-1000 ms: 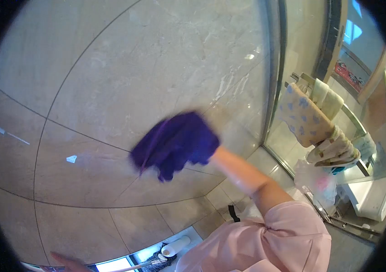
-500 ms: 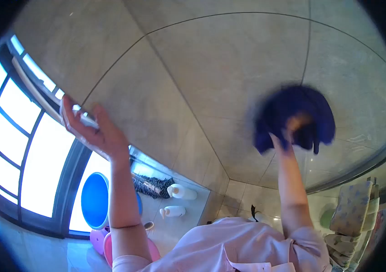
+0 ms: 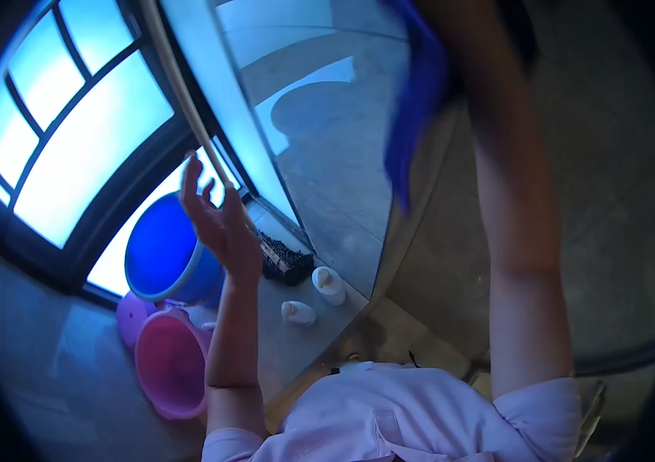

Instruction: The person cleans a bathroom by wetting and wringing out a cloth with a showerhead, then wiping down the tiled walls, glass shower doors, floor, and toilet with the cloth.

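Note:
At the top edge of the view, my right hand (image 3: pixel 470 38) is raised against the wall with a purple-blue cloth (image 3: pixel 418 115). The cloth hangs down on the left of the wrist, and the fingers are hidden or cut off by the frame. My left hand (image 3: pixel 223 223) is held up at the left with its fingers apart and slightly bent, and nothing shows in it. Beside its fingers runs a pale pole (image 3: pixel 181 88), which leads down toward a dark shaggy mop head (image 3: pixel 287 263). Whether hand and pole touch, I cannot tell.
A blue bucket (image 3: pixel 160 246) stands left of my left arm, above a pink basin (image 3: pixel 170 366) and a purple one (image 3: pixel 133 317). Two white pump bottles, one larger (image 3: pixel 329 286) and one smaller (image 3: pixel 297 313), stand on a ledge. A bright framed window (image 3: pixel 89 131) is at the left.
My view has turned left. The right hand and cloth have gone up to the top edge of the view. My left hand appears lower and further right, still with fingers apart.

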Demonstrator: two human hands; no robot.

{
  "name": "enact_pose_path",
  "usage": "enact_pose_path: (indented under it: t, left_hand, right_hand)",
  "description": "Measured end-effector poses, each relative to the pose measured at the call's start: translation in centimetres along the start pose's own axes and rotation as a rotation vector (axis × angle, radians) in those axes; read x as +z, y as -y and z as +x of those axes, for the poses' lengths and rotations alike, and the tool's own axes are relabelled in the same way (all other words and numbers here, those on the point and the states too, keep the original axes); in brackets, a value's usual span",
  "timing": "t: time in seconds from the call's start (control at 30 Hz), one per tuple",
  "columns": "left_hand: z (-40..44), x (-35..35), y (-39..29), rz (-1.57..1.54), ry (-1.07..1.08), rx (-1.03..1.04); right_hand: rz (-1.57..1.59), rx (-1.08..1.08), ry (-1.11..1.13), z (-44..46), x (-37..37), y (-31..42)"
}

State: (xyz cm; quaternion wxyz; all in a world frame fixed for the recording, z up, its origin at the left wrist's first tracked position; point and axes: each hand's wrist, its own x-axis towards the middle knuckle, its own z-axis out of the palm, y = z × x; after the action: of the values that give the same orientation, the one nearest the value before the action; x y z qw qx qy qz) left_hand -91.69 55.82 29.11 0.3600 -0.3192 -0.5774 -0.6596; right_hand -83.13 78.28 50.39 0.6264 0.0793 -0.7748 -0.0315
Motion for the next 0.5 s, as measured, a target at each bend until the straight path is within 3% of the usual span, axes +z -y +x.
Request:
enact_pose_path:
  t: [0.1, 0.13, 0.23, 0.27, 0.37, 0.5]
  left_hand:
    - [-5.0, -1.9, 4.0, 0.104, 0.106, -0.258]
    - [-7.2, -2.2, 5.1, 0.202, 0.179, -0.367]
    - [-15.5, -2.6, 10.8, 0.427, 0.371, -0.399]
    - [-18.3, -3.0, 12.4, 0.537, 0.475, -0.393]
    - [-24.5, -3.5, 14.0, 0.627, 0.634, -0.625]
    - [-26.9, -3.3, 13.6, 0.617, 0.835, -0.841]
  right_hand:
    - [-0.082, 0.086, 0.08, -16.1, 3.5, 3.4]
    - [-0.123, 0.017, 0.213, -19.9, 2.4, 5.3]
    - [0.033, -0.052, 0.549, -26.9, 1.2, 5.8]
    - [0.071, -0.035, 0.638, -27.7, 0.8, 4.5]
    - [0.032, 0.04, 0.772, -23.8, -3.1, -0.8]
    - [-0.216, -0.066, 0.626, -13.1, -6.3, -3.7]
